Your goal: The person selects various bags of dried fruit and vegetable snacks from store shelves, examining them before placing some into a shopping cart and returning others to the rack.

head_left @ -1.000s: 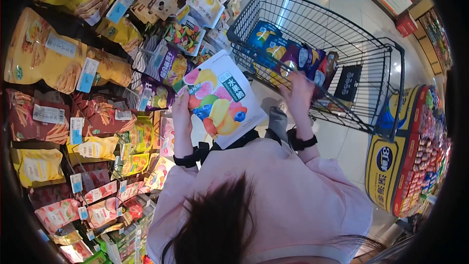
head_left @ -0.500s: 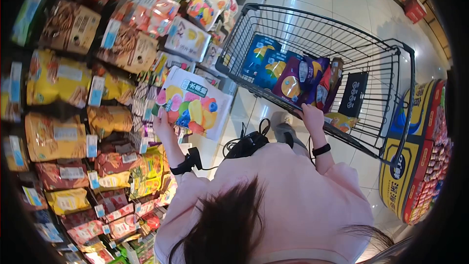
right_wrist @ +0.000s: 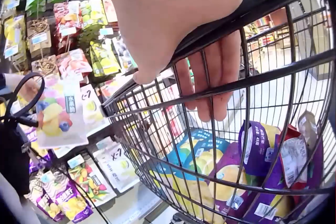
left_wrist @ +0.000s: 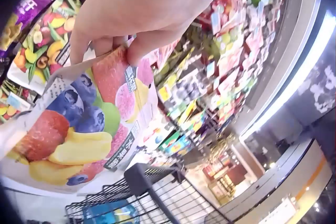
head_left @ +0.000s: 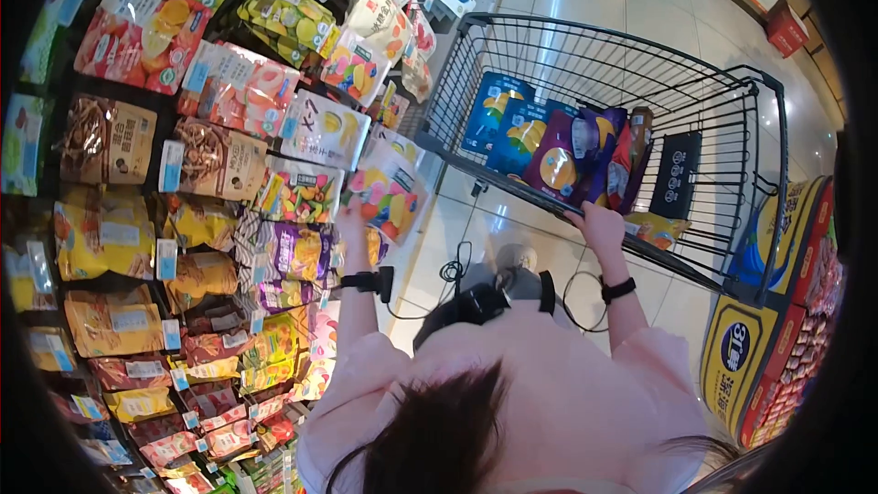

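A white bag printed with mixed fruit (head_left: 391, 199) is pinched at its top edge by my left hand (head_left: 351, 227), beside the shelf. The left wrist view shows thumb and fingers on the edge of this bag (left_wrist: 100, 124). My right hand (head_left: 599, 227) grips the near top rail of the black wire cart (head_left: 521, 190); the right wrist view has its fingers (right_wrist: 215, 74) curled over the rail. Inside the cart lie blue bags (head_left: 501, 114), purple bags (head_left: 553, 160) and a red pack (head_left: 620, 169).
Hanging snack bags fill the shelf on the left, among them brown ones (head_left: 215, 157) and a white one (head_left: 322, 130). A yellow and red display (head_left: 741, 357) stands right of the cart. Cables (head_left: 455, 270) hang at the waist, above the tiled floor (head_left: 457, 210).
The left hand has carried the fruit bag away from the body, along the shelf. The right hand has come to the cart rail from over the cart's near side and holds it.
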A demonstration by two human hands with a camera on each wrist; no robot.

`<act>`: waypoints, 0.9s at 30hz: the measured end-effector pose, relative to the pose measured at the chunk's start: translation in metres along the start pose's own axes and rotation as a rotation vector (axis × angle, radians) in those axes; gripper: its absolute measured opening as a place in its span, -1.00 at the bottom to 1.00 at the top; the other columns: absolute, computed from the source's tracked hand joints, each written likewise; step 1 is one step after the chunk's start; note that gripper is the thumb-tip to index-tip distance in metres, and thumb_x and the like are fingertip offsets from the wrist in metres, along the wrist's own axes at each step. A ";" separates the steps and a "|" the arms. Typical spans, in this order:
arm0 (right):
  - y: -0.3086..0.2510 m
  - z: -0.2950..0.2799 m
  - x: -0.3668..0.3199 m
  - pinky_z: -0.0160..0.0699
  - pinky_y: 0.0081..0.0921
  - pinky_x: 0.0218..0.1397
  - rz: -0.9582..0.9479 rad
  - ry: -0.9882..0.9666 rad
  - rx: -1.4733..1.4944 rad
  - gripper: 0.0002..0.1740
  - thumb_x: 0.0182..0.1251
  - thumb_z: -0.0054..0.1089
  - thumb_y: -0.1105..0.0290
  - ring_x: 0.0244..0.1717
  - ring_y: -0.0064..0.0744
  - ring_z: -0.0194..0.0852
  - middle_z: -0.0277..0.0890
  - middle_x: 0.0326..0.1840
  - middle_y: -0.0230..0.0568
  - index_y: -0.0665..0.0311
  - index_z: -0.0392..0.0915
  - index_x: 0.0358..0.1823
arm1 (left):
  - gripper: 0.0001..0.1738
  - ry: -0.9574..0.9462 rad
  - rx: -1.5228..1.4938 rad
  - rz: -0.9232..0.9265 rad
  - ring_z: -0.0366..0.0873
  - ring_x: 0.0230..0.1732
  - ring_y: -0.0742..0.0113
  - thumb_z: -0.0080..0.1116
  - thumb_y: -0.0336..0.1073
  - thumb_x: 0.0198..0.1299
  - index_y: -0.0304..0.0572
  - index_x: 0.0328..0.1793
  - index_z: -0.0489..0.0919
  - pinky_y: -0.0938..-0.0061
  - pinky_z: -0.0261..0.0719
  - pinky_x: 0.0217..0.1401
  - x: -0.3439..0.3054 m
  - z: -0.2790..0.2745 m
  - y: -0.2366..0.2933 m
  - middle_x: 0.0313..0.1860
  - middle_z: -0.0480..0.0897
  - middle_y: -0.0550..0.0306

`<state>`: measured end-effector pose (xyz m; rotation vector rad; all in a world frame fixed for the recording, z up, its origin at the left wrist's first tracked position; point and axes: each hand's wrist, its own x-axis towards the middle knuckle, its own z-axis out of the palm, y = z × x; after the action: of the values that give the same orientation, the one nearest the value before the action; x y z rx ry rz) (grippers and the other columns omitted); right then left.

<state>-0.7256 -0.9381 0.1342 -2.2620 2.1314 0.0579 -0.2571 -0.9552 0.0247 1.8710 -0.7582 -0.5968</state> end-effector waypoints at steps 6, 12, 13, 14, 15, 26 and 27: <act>0.033 0.027 0.071 0.35 -0.37 -0.51 0.082 -0.028 0.053 -0.62 0.01 0.13 -0.02 -0.56 -0.20 0.45 0.44 -0.64 -0.21 0.14 0.51 -0.38 | -0.71 -0.020 0.159 -0.035 0.41 -0.51 0.42 0.21 -0.24 -0.05 -0.40 -0.38 0.53 0.47 0.37 -0.42 0.070 0.118 -0.075 -0.55 0.55 0.04; 0.059 0.088 0.163 0.35 -0.32 -0.39 0.084 -0.100 0.061 -0.70 -0.04 0.20 0.15 -0.43 -0.16 0.47 0.48 -0.52 -0.20 0.20 0.49 -0.38 | -0.73 -0.011 -0.385 -0.305 0.36 -0.53 0.43 0.18 -0.23 0.02 -0.28 -0.54 0.47 0.48 0.36 -0.44 0.158 0.228 -0.169 -0.60 0.46 0.22; 0.063 0.101 0.178 0.36 -0.33 -0.39 0.076 -0.061 0.118 -0.68 -0.08 0.24 0.17 -0.43 -0.15 0.46 0.49 -0.50 -0.19 0.20 0.48 -0.34 | -0.73 -0.019 -0.411 -0.409 0.35 -0.51 0.45 0.17 -0.22 0.03 -0.21 -0.57 0.42 0.48 0.36 -0.42 0.173 0.238 -0.176 -0.59 0.43 0.23; 0.067 0.114 0.194 0.36 -0.35 -0.38 0.068 -0.032 0.177 -0.64 -0.12 0.27 0.18 -0.43 -0.15 0.46 0.49 -0.48 -0.17 0.21 0.47 -0.30 | -0.72 -0.025 -0.431 -0.518 0.35 -0.48 0.47 0.17 -0.22 0.04 -0.13 -0.60 0.38 0.48 0.37 -0.40 0.187 0.246 -0.183 -0.59 0.40 0.24; 0.073 0.127 0.211 0.37 -0.36 -0.36 0.066 -0.036 0.193 -0.64 -0.13 0.28 0.24 -0.42 -0.15 0.47 0.50 -0.46 -0.17 0.22 0.47 -0.28 | -0.72 0.005 -0.465 -0.521 0.35 -0.46 0.48 0.16 -0.21 0.05 -0.12 -0.58 0.36 0.48 0.37 -0.38 0.201 0.259 -0.186 -0.56 0.40 0.24; 0.084 0.184 0.269 0.42 -0.42 -0.20 0.176 -0.146 0.301 -0.62 -0.26 0.10 0.58 -0.31 -0.12 0.50 0.50 -0.39 -0.07 0.32 0.47 -0.25 | -0.76 0.156 -0.564 -0.584 0.40 -0.20 0.42 0.13 -0.18 0.09 -0.14 -0.30 0.38 0.39 0.42 -0.16 0.296 0.293 -0.282 -0.26 0.44 0.20; 0.086 0.187 0.269 0.42 -0.42 -0.20 0.181 -0.140 0.309 -0.62 -0.26 0.07 0.59 -0.31 -0.13 0.50 0.50 -0.38 -0.06 0.32 0.46 -0.25 | -0.78 0.172 -0.559 -0.568 0.41 -0.17 0.43 0.12 -0.19 0.10 -0.11 -0.24 0.40 0.36 0.42 -0.12 0.300 0.289 -0.287 -0.24 0.46 0.22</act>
<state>-0.7965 -1.2023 -0.0661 -1.8389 2.0987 -0.0992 -0.1828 -1.2598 -0.3720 1.5643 0.0784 -0.8808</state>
